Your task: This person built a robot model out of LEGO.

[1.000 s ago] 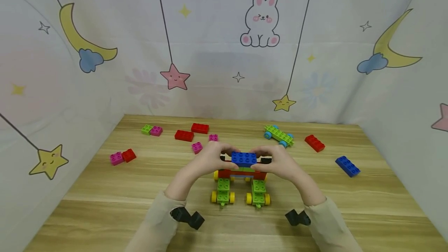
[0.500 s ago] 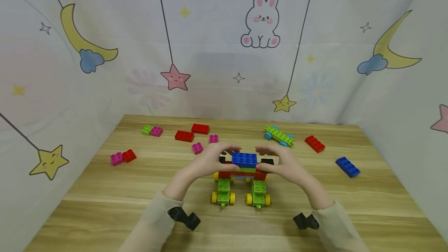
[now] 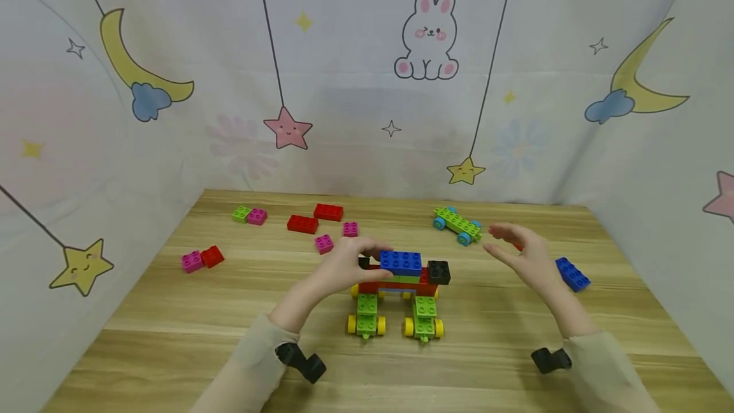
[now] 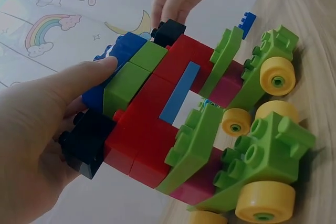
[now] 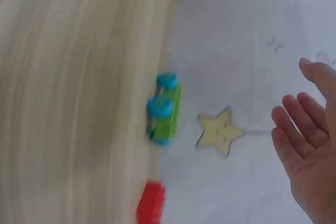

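A blue brick tops a built block vehicle with red bricks, green bricks and yellow wheels. My left hand grips the blue brick at its left end, thumb in front and fingers behind. A black brick sits beside that hand, and another black brick is at the vehicle's right end. Away to the right, my right hand hovers with nothing in it, fingers relaxed and thumb apart. It partly covers a red brick in the head view.
A green wheeled base with blue wheels stands behind the vehicle. A loose blue brick lies at the right. Red bricks, pink bricks and a small green brick are spread over the wooden table at the back left.
My right hand has let go of the blue brick's right end and moved right, uncovering the black brick there. The left hand has stayed at the blue brick.
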`<state>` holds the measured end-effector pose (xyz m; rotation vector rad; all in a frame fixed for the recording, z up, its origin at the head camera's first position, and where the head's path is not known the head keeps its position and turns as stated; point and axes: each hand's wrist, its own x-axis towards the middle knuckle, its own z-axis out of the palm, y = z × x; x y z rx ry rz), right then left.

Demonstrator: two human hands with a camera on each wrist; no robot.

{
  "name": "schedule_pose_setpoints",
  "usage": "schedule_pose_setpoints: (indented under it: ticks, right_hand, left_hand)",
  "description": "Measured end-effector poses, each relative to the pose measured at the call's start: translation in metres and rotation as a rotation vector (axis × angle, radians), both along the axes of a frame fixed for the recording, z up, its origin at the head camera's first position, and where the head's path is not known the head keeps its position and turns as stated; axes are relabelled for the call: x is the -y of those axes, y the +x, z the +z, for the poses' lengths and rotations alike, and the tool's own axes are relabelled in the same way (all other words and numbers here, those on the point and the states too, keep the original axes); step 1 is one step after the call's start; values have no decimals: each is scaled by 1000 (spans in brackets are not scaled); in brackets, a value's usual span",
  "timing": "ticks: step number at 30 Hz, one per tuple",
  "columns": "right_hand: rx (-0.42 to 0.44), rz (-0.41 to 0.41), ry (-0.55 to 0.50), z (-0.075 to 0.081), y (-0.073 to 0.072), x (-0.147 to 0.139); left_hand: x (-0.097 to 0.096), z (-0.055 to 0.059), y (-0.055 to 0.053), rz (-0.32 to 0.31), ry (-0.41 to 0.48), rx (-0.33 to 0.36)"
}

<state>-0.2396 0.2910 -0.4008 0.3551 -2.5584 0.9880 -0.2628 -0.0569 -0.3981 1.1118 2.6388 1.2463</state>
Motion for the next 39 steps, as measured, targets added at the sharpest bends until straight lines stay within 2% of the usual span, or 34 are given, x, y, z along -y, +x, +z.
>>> schedule_pose_setpoints:
  ticks: [3, 6, 12, 18, 23, 28, 36, 39]
  right_hand:
    - [60, -68, 18, -5, 0, -25]
    - [83, -117, 35, -13, -2, -50]
    - [112, -160, 27, -24, 0, -91]
    - [174, -210, 79, -31, 4, -119]
    - [188, -225, 129, -39, 4, -135]
    - [226, -206, 154, -44, 7, -144]
    - [326, -181, 212, -47, 8, -154]
    - [331, -177, 213, -49, 8, -156]
  left_hand:
    - [0, -1, 0, 13, 13, 19]
    - [0, -2, 0, 23, 19, 41]
    - [-1, -2, 1, 42, 20, 63]
    - [-1, -3, 1, 54, 5, 66]
    - [-1, -3, 1, 51, 14, 67]
    - [0, -5, 1, 58, 23, 76]
    - [-1, -5, 1, 62, 26, 77]
    - [-1, -5, 2, 60, 28, 76]
